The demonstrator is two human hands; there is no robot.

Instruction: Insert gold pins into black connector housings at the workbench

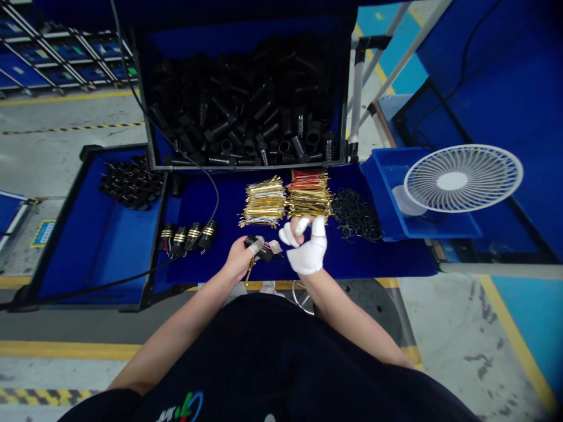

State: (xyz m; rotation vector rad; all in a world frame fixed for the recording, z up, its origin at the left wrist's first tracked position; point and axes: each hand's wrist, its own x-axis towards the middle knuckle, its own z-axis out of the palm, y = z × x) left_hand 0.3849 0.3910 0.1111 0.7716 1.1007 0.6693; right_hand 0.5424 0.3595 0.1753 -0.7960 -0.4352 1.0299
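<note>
Gripping black part (265, 253), left hand (241, 256), gloved right hand (308, 251) curled by slender golden leads (309, 199), grasp unclear

Straight ahead, behind the table (352, 261), sits the big bin (246, 168), heaped with threaded parts (224, 126). Over on my left, a tray (101, 246) holds a pile of small pieces (132, 183) at its far end, and right beside it come four cylinders (192, 235) in a row. Mid-table, the left wire bundle (264, 202) lies next to the right wire bundle (309, 193); loose loops (356, 214) follow, then a box (440, 227) with a fan (464, 179) in it. Nearer me, my left hand (240, 258) has a part (266, 252), with my right hand (308, 249) beside it.
</note>
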